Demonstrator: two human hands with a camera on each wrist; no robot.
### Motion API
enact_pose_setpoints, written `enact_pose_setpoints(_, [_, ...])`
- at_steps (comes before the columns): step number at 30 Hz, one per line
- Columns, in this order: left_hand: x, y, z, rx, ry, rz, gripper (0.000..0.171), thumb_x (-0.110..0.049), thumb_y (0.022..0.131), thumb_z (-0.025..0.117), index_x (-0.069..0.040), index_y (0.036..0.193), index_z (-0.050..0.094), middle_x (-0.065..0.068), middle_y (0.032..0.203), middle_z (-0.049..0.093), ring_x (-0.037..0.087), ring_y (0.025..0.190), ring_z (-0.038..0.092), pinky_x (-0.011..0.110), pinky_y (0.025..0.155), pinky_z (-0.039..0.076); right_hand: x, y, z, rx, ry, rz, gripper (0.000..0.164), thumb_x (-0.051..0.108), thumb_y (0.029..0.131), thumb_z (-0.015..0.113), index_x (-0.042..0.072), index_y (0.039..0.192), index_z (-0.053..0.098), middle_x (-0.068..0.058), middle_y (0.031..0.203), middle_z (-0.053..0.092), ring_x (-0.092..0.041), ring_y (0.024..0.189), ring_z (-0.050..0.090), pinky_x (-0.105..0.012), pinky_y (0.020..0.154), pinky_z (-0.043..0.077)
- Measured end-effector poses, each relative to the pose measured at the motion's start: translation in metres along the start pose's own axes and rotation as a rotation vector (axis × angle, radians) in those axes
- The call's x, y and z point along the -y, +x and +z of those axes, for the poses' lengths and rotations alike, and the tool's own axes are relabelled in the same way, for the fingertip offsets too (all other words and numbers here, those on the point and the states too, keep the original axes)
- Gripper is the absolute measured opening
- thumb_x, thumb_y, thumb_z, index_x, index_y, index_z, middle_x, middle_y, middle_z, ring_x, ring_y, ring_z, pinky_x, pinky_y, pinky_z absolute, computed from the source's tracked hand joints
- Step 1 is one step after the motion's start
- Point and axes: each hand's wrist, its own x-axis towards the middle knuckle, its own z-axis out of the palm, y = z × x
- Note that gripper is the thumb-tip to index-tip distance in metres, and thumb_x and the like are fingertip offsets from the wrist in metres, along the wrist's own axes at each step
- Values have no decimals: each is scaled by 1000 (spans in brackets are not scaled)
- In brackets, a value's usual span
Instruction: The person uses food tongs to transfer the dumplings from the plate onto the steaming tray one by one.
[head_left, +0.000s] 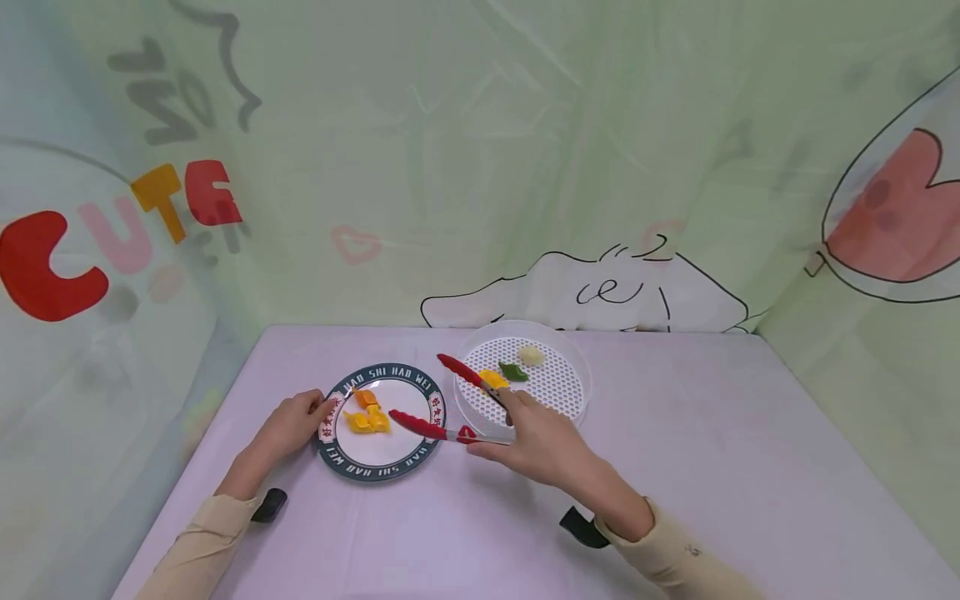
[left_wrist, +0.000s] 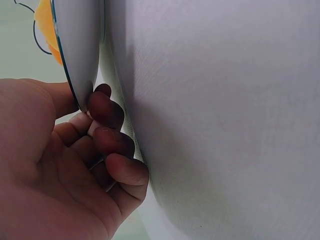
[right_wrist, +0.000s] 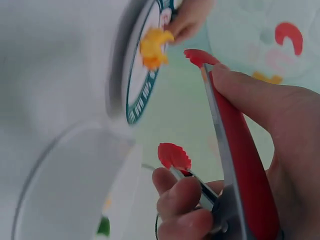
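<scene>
My left hand (head_left: pixel 296 423) pinches the left rim of a round plate (head_left: pixel 378 475) with a dark green lettered border. In the left wrist view the thumb is over the rim and curled fingers (left_wrist: pixel 112 142) are under it. On the plate lie a few small yellow pieces (head_left: pixel 360 422) and an orange piece (head_left: pixel 366 398). My right hand (head_left: pixel 543 442) grips metal tongs (head_left: pixel 420 426) with red tips and red handle covers. The tongs' arms are spread wide with nothing between the tips, one tip above the plate's right side, the other above a white perforated basket (head_left: pixel 566 400).
Inside the basket, right of the plate, are a yellow piece (head_left: pixel 492 379), a green piece (head_left: pixel 513 372) and a cream-coloured piece (head_left: pixel 532 356). A pale cloth covers the table (head_left: pixel 712 450). Printed curtains (head_left: pixel 480 167) stand behind and at both sides.
</scene>
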Motion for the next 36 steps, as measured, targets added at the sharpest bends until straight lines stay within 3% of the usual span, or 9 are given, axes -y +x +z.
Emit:
enact_pose_setpoints(4, [-1, -1, 0, 1, 1, -5, 28, -30, 104, 53, -4, 95, 56, 6, 73, 51, 19, 71, 51, 28, 62, 41, 15, 0, 17, 54, 6, -97, 91, 68, 76, 74, 11, 143, 52, -9, 119, 67, -20, 92, 63, -36, 72, 56])
enact_pose_setpoints(8, [-1, -1, 0, -1, -1, -4, 28, -31, 104, 53, -4, 95, 56, 6, 73, 51, 19, 72, 51, 28, 63, 42, 21, 4, 34, 95, 5, -152, 84, 66, 78, 74, 13, 140, 54, -5, 108, 66, -14, 82, 58, -27, 63, 50])
enact_pose_setpoints(15, [1, 2, -1, 2, -6, 0, 29, -32, 104, 53, -5, 94, 57, 5, 72, 52, 19, 71, 52, 28, 62, 41, 25, 14, 55, 77, -48, -208, 74, 65, 81, 72, 17, 136, 60, 2, 94, 64, -10, 77, 50, -21, 60, 41])
enact_pose_setpoints(24, [-1, 0, 1, 5, -3, -14, 29, -32, 104, 53, -5, 94, 57, 5, 72, 51, 19, 71, 52, 27, 62, 41, 31, 19, 60, 27, -74, -255, 57, 52, 87, 73, 18, 132, 64, 8, 78, 57, -9, 68, 47, -21, 56, 35])
enact_pose_setpoints(36, [-1, 0, 0, 0, -2, -9, 29, -31, 104, 53, -5, 94, 56, 6, 72, 51, 19, 71, 52, 27, 61, 41, 30, 18, 59, 2, -77, -263, 50, 48, 87, 75, 17, 126, 68, 8, 72, 54, -9, 66, 45, -19, 55, 34])
